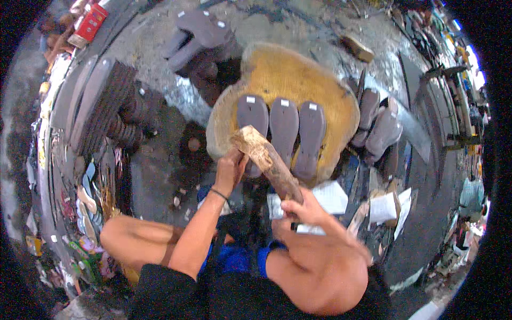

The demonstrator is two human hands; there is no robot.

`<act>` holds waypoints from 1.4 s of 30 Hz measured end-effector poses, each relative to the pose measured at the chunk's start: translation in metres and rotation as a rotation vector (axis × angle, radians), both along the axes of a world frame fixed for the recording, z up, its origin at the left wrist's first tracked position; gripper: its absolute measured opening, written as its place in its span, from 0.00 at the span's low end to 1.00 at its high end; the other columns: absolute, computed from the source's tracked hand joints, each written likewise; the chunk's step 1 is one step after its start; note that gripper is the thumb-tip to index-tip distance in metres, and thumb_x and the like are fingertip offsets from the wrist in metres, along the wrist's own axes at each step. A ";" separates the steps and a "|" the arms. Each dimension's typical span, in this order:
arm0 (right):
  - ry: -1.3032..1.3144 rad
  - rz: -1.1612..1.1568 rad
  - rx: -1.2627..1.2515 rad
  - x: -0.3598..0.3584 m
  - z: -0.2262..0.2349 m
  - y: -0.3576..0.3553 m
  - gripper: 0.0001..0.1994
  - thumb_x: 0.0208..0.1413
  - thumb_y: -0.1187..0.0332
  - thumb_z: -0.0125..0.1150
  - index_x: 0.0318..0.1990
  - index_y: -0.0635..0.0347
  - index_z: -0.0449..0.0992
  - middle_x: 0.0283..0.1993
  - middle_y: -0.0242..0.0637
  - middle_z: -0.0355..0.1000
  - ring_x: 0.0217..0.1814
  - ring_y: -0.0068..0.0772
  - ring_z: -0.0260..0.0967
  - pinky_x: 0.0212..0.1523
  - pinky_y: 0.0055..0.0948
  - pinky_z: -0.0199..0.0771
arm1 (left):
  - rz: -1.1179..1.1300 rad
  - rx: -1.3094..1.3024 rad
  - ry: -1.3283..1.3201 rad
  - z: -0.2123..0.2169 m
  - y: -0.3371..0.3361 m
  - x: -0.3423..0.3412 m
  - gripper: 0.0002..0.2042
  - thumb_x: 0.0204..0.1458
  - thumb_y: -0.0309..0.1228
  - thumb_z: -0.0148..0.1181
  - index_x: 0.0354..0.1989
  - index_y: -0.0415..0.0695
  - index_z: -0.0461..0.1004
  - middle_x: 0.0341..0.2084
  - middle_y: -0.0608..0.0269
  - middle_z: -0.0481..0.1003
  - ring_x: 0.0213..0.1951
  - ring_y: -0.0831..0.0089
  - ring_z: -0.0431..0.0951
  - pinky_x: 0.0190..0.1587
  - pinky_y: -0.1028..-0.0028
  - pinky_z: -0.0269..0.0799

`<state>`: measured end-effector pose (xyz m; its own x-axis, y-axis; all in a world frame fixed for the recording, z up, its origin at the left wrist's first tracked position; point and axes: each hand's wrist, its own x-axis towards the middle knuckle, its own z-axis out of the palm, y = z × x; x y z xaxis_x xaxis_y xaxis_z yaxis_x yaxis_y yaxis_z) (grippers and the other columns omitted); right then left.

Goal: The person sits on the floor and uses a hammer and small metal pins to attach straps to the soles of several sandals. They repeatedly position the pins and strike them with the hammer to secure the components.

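Note:
A rough wooden club [269, 162], pale and worn at its far end, slants over the near edge of a yellowish wood block. My right hand [301, 207] is closed around its near end. My left hand [232, 168] is closed just beside the worn end, above the near part of the left sole; what its fingers pinch is hidden. Three dark grey shoe soles lie side by side on the wood block [266, 66]: a left sole [252, 112], a middle sole [284, 122] and a right sole [311, 136]. Each bears a small white label at its far end.
Stacked dark soles [101, 106] stand at the left. More soles lie in a pile [205, 32] beyond the block and in another pile [383, 133] to its right. White paper sheets [330, 197] lie near my right hand. A wood piece [357, 49] rests at the back.

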<state>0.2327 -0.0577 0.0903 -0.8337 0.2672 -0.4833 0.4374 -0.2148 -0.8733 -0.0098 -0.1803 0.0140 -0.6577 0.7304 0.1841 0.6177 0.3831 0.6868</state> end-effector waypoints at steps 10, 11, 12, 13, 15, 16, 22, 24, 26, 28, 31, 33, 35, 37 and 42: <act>-0.434 -0.976 0.146 0.118 -0.041 -0.020 0.25 0.55 0.62 0.66 0.55 0.63 0.64 0.40 0.38 0.72 0.33 0.29 0.71 0.32 0.32 0.76 | 0.345 0.406 -1.016 0.026 -0.003 -0.044 0.16 0.66 0.41 0.49 0.39 0.37 0.67 0.32 0.51 0.79 0.34 0.67 0.83 0.31 0.73 0.81; -0.595 -0.889 0.644 0.162 -0.078 -0.023 0.32 0.51 0.63 0.69 0.61 0.63 0.61 0.53 0.48 0.68 0.49 0.43 0.70 0.49 0.43 0.73 | 0.374 0.415 -1.023 0.030 0.001 -0.040 0.16 0.66 0.40 0.48 0.40 0.37 0.67 0.33 0.50 0.79 0.34 0.68 0.83 0.30 0.73 0.81; -0.495 -0.806 0.883 0.146 -0.077 -0.024 0.35 0.50 0.64 0.69 0.63 0.64 0.60 0.57 0.51 0.65 0.55 0.47 0.66 0.54 0.45 0.68 | 0.354 0.358 -0.901 0.023 -0.023 -0.047 0.16 0.66 0.40 0.49 0.40 0.36 0.67 0.33 0.50 0.80 0.33 0.68 0.83 0.31 0.73 0.81; -0.386 -0.716 1.113 0.118 -0.066 -0.022 0.37 0.48 0.65 0.70 0.65 0.64 0.58 0.60 0.54 0.62 0.60 0.51 0.62 0.59 0.48 0.63 | 0.387 0.242 -0.866 0.032 -0.037 -0.041 0.16 0.66 0.40 0.49 0.40 0.36 0.68 0.32 0.51 0.80 0.32 0.69 0.83 0.31 0.73 0.81; -0.316 -0.503 1.268 0.062 -0.029 -0.016 0.40 0.46 0.68 0.69 0.67 0.64 0.57 0.66 0.59 0.56 0.68 0.57 0.53 0.67 0.49 0.53 | 0.365 0.113 -0.839 0.022 -0.038 -0.009 0.16 0.65 0.39 0.51 0.40 0.34 0.70 0.31 0.57 0.81 0.31 0.72 0.82 0.32 0.74 0.80; -0.326 -0.399 1.186 0.032 -0.016 -0.004 0.40 0.44 0.69 0.69 0.67 0.64 0.57 0.68 0.60 0.53 0.71 0.59 0.49 0.70 0.48 0.47 | 0.289 -0.024 -0.763 0.025 -0.029 0.006 0.16 0.65 0.39 0.52 0.43 0.34 0.71 0.32 0.58 0.81 0.31 0.74 0.82 0.33 0.74 0.78; -0.002 -0.373 0.806 -0.019 -0.041 0.011 0.40 0.44 0.66 0.68 0.67 0.58 0.60 0.69 0.60 0.50 0.69 0.61 0.51 0.68 0.51 0.51 | 0.256 0.067 -0.707 0.030 -0.030 0.038 0.15 0.65 0.37 0.52 0.44 0.34 0.72 0.37 0.56 0.80 0.36 0.73 0.81 0.35 0.73 0.78; -0.027 -0.196 0.920 -0.031 -0.036 -0.006 0.42 0.43 0.66 0.69 0.69 0.55 0.58 0.69 0.60 0.50 0.67 0.64 0.51 0.66 0.51 0.55 | 0.248 0.047 -0.818 0.015 -0.029 0.043 0.15 0.65 0.36 0.51 0.43 0.33 0.72 0.36 0.56 0.80 0.35 0.74 0.81 0.35 0.74 0.78; -0.166 -0.039 1.134 -0.041 -0.023 -0.012 0.42 0.43 0.66 0.69 0.68 0.55 0.57 0.70 0.63 0.48 0.65 0.65 0.54 0.65 0.50 0.58 | 0.259 0.147 -0.865 0.022 -0.022 0.031 0.14 0.65 0.36 0.51 0.40 0.33 0.72 0.35 0.55 0.80 0.34 0.73 0.81 0.34 0.73 0.78; -0.109 -0.144 1.070 -0.041 -0.038 -0.005 0.39 0.45 0.66 0.68 0.67 0.61 0.57 0.68 0.62 0.51 0.66 0.62 0.56 0.67 0.50 0.56 | 0.252 0.289 -0.934 0.032 -0.011 0.008 0.14 0.66 0.36 0.50 0.39 0.34 0.72 0.34 0.55 0.80 0.34 0.73 0.81 0.34 0.73 0.77; 0.185 -0.541 0.715 -0.041 -0.041 -0.001 0.37 0.47 0.67 0.67 0.65 0.65 0.58 0.68 0.63 0.52 0.68 0.63 0.54 0.68 0.47 0.56 | 0.116 0.379 -0.692 0.073 0.021 -0.074 0.15 0.67 0.39 0.47 0.40 0.38 0.72 0.30 0.61 0.77 0.29 0.75 0.75 0.34 0.73 0.71; 0.214 -0.396 0.767 -0.040 -0.027 0.001 0.36 0.47 0.68 0.65 0.65 0.64 0.58 0.69 0.63 0.51 0.70 0.63 0.52 0.70 0.48 0.54 | 0.212 0.560 -0.770 0.085 0.072 -0.127 0.10 0.66 0.32 0.45 0.45 0.38 0.69 0.29 0.60 0.76 0.27 0.75 0.74 0.31 0.73 0.70; 0.179 -0.180 0.888 -0.047 -0.035 -0.007 0.37 0.47 0.64 0.66 0.65 0.64 0.58 0.70 0.59 0.51 0.72 0.62 0.49 0.71 0.48 0.53 | 0.234 0.472 -0.516 0.096 0.124 -0.180 0.08 0.60 0.28 0.47 0.43 0.39 0.68 0.30 0.61 0.73 0.24 0.74 0.72 0.30 0.75 0.70; 0.030 0.183 1.084 -0.081 -0.022 -0.019 0.44 0.41 0.53 0.70 0.66 0.60 0.59 0.72 0.55 0.50 0.72 0.60 0.48 0.70 0.52 0.53 | 0.429 0.146 0.120 0.086 0.139 -0.272 0.17 0.53 0.40 0.55 0.37 0.34 0.71 0.33 0.48 0.74 0.34 0.54 0.74 0.42 0.60 0.70; 0.148 0.050 1.149 -0.067 -0.065 -0.019 0.43 0.44 0.61 0.72 0.67 0.61 0.55 0.72 0.56 0.49 0.68 0.57 0.57 0.64 0.47 0.62 | 0.395 -0.665 0.299 0.070 0.209 -0.308 0.54 0.37 0.72 0.60 0.50 0.23 0.71 0.50 0.30 0.71 0.54 0.41 0.73 0.55 0.53 0.69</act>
